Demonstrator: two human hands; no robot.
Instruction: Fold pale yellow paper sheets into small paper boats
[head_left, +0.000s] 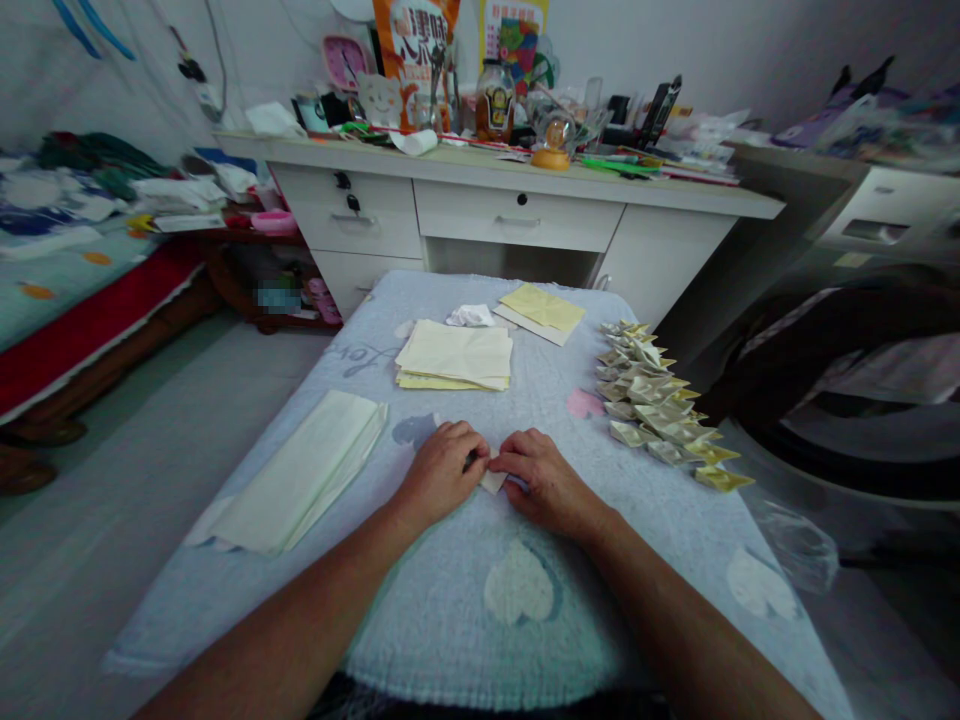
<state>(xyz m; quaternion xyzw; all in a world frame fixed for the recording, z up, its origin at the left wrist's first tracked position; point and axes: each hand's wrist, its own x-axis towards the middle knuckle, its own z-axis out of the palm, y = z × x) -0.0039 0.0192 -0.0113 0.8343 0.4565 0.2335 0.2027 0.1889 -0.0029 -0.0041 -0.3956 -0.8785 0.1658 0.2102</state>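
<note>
Currently: left hand (442,470) + right hand (541,480) both pinching shut on small folded paper (493,481), pressing it flat to crease | sheet stack (456,354) just behind paper | folded pieces (660,400) lying right of it

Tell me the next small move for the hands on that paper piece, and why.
Probably press the fold flat and run a fingertip along its crease. Both the left hand and right hand pinch a small pale paper piece against the blue towel, and the piece is mostly hidden and not yet shaped like the folded paper boats lined up at the right.
</note>
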